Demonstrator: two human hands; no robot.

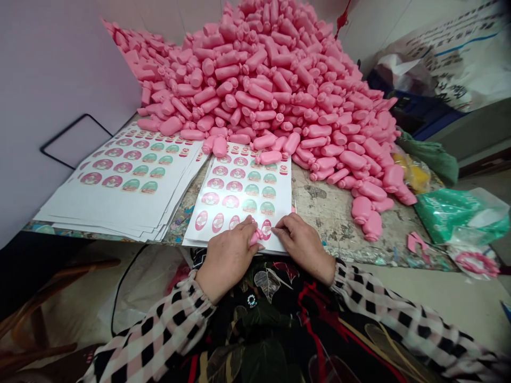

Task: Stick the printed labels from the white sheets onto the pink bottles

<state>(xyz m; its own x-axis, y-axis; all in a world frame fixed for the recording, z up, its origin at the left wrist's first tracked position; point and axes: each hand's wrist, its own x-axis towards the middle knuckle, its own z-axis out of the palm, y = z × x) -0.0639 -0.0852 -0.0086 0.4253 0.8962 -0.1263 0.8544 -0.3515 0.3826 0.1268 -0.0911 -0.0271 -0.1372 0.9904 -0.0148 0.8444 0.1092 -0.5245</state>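
My left hand [233,252] is closed around a small pink bottle [255,238], mostly hidden by the fingers, over the lower edge of a sticker sheet [195,234]. At the sheet's lower right corner, my right hand [301,242] has thumb and forefinger together at the edge of an oval pink sticker [266,229]. Whether that sticker is lifted from the sheet I cannot make out. Rows of pink and green stickers cover the sheet, with several pink ovals along its bottom row.
A large heap of pink bottles [259,96] fills the back of the worktable [315,199], some lying on the sheet's top. To the left lies a stack of sticker sheets [99,205]. A green plastic packet [459,213] and pink scraps [418,244] lie at the right.
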